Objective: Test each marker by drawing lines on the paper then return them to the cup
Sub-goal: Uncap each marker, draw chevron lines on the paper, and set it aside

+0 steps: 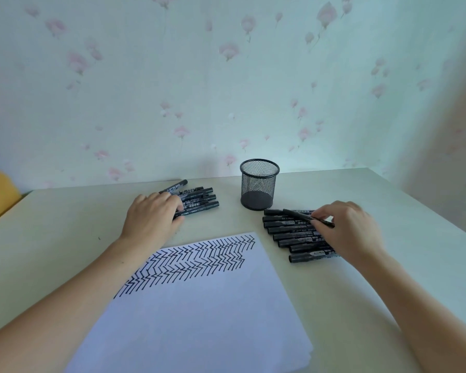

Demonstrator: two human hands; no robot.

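- I see my left hand lying palm down on the table, its fingers laid over the near ends of the left group of markers; the fingers look relaxed and flat, pressing rather than gripping.
- That left group lies just left of the mesh cup, with the capped ends pointing right toward it.
- My right hand is over the right row of markers, thumb and fingertips pinching one single marker, which lies tilted across the top of the row.
- The right row sits just near and right of the cup, the markers side by side, their capped ends pointing left.
- The cup stands upright at the far middle of the table, between the two groups; I see no marker inside it.
- The paper lies nearer than both hands, between my forearms, with rows of black zigzag lines across its far part.
- Neither hand touches the paper or the cup.
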